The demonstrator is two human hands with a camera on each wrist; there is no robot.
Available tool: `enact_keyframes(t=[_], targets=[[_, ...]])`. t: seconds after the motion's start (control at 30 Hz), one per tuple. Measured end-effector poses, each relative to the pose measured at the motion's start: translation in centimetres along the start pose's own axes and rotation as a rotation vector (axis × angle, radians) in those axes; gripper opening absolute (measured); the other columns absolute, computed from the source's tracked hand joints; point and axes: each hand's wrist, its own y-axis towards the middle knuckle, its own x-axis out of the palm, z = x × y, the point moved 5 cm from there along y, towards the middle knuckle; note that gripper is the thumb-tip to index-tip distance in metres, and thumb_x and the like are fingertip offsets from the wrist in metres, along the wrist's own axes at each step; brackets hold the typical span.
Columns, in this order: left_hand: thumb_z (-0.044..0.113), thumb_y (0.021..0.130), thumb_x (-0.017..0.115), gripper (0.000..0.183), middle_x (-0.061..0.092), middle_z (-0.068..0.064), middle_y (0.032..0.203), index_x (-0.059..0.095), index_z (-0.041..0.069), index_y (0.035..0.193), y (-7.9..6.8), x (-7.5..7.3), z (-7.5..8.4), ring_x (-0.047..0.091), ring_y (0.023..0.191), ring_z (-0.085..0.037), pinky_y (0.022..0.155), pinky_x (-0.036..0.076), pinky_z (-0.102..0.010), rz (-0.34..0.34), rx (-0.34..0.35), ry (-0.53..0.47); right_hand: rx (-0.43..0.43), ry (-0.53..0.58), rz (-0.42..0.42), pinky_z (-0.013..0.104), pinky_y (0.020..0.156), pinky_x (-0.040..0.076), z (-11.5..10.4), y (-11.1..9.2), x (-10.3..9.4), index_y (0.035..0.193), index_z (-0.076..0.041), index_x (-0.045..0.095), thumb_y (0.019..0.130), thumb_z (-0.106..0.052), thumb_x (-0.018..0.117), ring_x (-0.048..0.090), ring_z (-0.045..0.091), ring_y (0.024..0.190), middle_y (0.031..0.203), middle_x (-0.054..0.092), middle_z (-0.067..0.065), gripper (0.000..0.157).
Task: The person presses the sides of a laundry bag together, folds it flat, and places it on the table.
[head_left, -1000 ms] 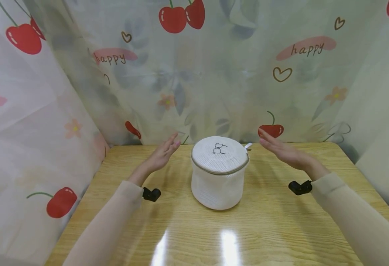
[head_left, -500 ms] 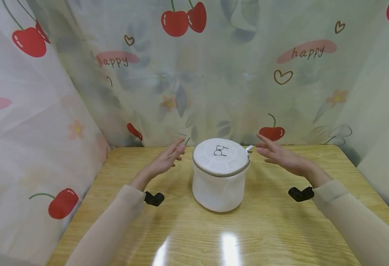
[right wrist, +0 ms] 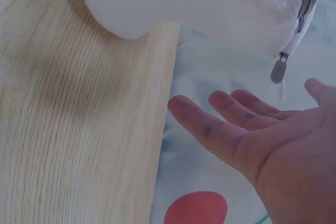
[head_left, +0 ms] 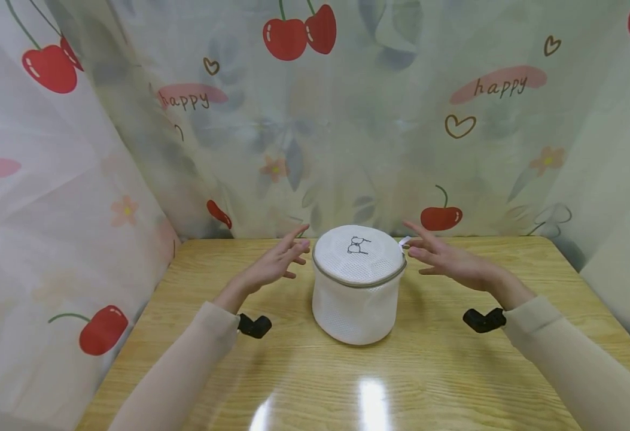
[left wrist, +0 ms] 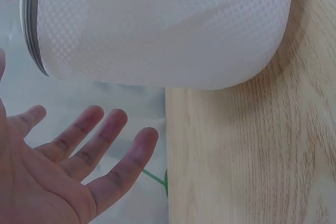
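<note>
Backdrop cloth (head_left: 358, 173): pale, printed with cherries, hearts and the word "happy"; behind the mesh bag and on both flanks of it; cut off at the frame edges.

Table (head_left: 428, 365): wood-grained, glossy, beneath the mesh bag; near edge out of frame.

Sleeves, two, light: left sleeve (head_left: 180, 365) and right sleeve (head_left: 573, 359), slanting inward and forward toward the mesh bag from either side; upper arms cut off.

Mesh bag (head_left: 353, 311): one, white, round, upright, lid closed; between the two hands. Top cropped in both wrist views.

Left hand (head_left: 268, 266): fingers spread and loosely extended, palm turned to the mesh bag; just left of its lid, a gap showing.

Right hand (head_left: 457, 261): likewise spread, palm facing the mesh bag; just right of it. Contact with the tab cannot be told.

Wrist devices, two, black: left device (head_left: 255, 327) and right device (head_left: 483, 321), either side of the mesh bag.

Drawing (head_left: 357, 245): spectacles in dark line, on the mesh bag's lid.

Zip pull (right wrist: 279, 71): grey, hanging at the mesh bag's right rim.

Tab (head_left: 404, 242): white, same rim, partly hidden by fingertips.
</note>
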Motion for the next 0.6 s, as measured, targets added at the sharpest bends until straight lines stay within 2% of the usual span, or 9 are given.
enact_keyframes(t=[0.33, 0.53, 0.6], targets=[[0.05, 0.112, 0.039, 0.066, 0.033, -0.013, 0.166, 0.011, 0.03, 0.169, 0.0, 1.1, 0.7, 0.051, 0.135, -0.043, 0.099, 0.053, -0.059, -0.03, -0.013, -0.041, 0.001, 0.03, -0.073, 0.058, 0.105, 0.05, -1.0, 0.1, 1.8, 0.168, -0.035, 0.002, 0.113, -0.033, 0.047, 0.024, 0.048, 0.153, 0.169, 0.01, 0.025, 0.071], [0.048, 0.112, 0.041, 0.066, 0.031, -0.015, 0.164, 0.012, 0.03, 0.169, 0.0, 1.9, 1.2, 0.052, 0.131, -0.042, 0.096, 0.055, -0.058, -0.048, -0.01, -0.062, 0.016, 0.082, -0.091, 0.057, 0.1, 0.054, -1.1, 0.3, 2.4, 0.168, -0.034, 0.002, 0.112, -0.03, 0.049, 0.022, 0.05, 0.152, 0.17, 0.006, 0.023, 0.073], [0.047, 0.112, 0.042, 0.066, 0.033, -0.016, 0.163, 0.011, 0.031, 0.168, 0.0, 2.2, 1.5, 0.052, 0.13, -0.041, 0.095, 0.055, -0.058, -0.059, -0.006, -0.073, 0.015, 0.121, -0.1, 0.058, 0.099, 0.054, -1.1, 0.5, 2.8, 0.169, -0.034, 0.002, 0.112, -0.029, 0.049, 0.02, 0.049, 0.153, 0.172, 0.0, 0.018, 0.074]])
